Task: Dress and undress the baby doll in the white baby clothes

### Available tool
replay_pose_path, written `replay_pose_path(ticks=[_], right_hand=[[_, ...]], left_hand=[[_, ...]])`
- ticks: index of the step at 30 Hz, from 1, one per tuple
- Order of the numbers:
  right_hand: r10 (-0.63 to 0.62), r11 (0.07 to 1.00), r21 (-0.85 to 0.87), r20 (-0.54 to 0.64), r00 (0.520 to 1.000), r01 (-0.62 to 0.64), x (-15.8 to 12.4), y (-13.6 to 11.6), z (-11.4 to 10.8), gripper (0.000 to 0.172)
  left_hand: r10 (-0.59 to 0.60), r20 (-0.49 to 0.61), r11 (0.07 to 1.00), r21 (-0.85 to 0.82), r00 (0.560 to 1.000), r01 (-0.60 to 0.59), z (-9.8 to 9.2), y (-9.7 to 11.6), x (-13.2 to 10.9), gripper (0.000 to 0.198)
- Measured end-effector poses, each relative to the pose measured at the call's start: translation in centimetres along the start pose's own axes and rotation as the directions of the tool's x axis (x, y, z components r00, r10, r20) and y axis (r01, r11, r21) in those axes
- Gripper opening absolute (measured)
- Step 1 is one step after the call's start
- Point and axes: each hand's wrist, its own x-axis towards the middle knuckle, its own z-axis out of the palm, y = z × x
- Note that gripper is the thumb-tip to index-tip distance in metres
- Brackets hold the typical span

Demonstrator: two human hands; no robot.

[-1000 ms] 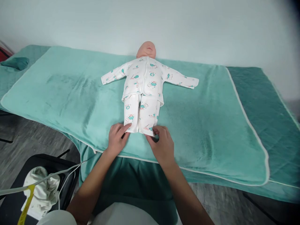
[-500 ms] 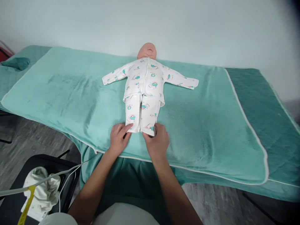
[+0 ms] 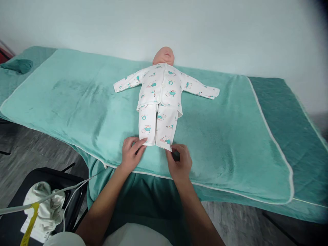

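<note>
A baby doll [image 3: 163, 56] lies on its back on a green padded bed, head away from me. It wears a white printed jacket [image 3: 160, 85] with the sleeves spread out to both sides, and matching pants [image 3: 166, 124] below. My left hand [image 3: 131, 152] pinches the hem of the pant leg on the left between thumb and fingers. With thumb and forefinger, my right hand [image 3: 180, 160] grips the outer corner of the other leg's hem. The doll's feet and hands are hidden in the cloth.
A light green blanket [image 3: 217, 147] with white piping covers the bed [image 3: 294, 136], which stands against a wall. At lower left a black chair [image 3: 55, 176] holds a crumpled pale cloth [image 3: 44, 201]. A grey cable with a yellow strap [image 3: 32, 218] crosses in front of it.
My right hand has shifted right, from the inner part of the hem to its outer corner. My left hand stays at its hem. The view has moved slightly.
</note>
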Motion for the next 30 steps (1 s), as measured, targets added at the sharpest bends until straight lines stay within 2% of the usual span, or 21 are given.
replay_pose_path(ticks=[3, 8, 13, 16, 18, 20, 22, 26, 28, 30], right_hand=[[-0.019, 0.998, 0.060, -0.003, 1.000, 0.019, 0.0, 0.0, -0.6, 0.013], [-0.067, 0.997, -0.023, 0.096, 0.993, 0.070, -0.4, 0.6, -1.4, 0.011], [-0.070, 0.997, 0.032, 0.174, 0.982, 0.065, 0.1, 0.8, -2.8, 0.013], [-0.020, 0.993, 0.119, 0.162, 0.987, 0.000, 1.4, 1.2, -3.4, 0.008], [0.090, 0.975, 0.196, 0.106, 0.990, -0.109, 3.2, 2.0, -3.1, 0.017], [0.244, 0.926, 0.285, 0.046, 0.969, -0.247, 5.7, 3.4, -2.0, 0.025], [0.358, 0.872, 0.348, 0.028, 0.933, -0.345, 8.8, 5.1, -0.2, 0.043], [0.386, 0.813, 0.424, 0.118, 0.915, -0.398, 14.4, 7.3, 4.3, 0.072], [0.392, 0.782, 0.441, 0.202, 0.898, -0.441, 15.8, 7.4, 5.8, 0.081], [0.326, 0.810, 0.424, 0.249, 0.912, -0.405, 16.0, 6.8, 6.4, 0.082]], left_hand=[[-0.027, -0.006, 1.000, -0.004, 1.000, 0.027, 0.0, 0.5, -0.1, 0.029], [-0.060, 0.003, 0.996, -0.062, 0.998, 0.060, -0.1, 0.8, -0.1, 0.024], [0.004, -0.036, 0.997, -0.078, 0.999, -0.007, -0.1, 1.1, -0.1, 0.030], [0.024, -0.036, 0.996, -0.081, 0.999, -0.027, -0.5, 1.7, 0.0, 0.027], [-0.034, -0.044, 0.990, -0.140, 0.998, 0.027, -0.8, 1.9, 0.6, 0.022], [-0.149, -0.067, 0.969, -0.209, 0.987, 0.132, -0.8, 1.4, 2.0, 0.021], [-0.279, -0.073, 0.926, -0.287, 0.958, 0.248, -0.2, 0.2, 4.3, 0.027], [-0.497, 0.066, 0.751, -0.466, 0.865, 0.467, 2.4, -3.1, 10.1, 0.051], [-0.560, 0.156, 0.663, -0.504, 0.813, 0.554, 3.6, -4.1, 12.5, 0.057], [-0.575, 0.227, 0.619, -0.508, 0.786, 0.599, 4.4, -4.4, 14.0, 0.059]])
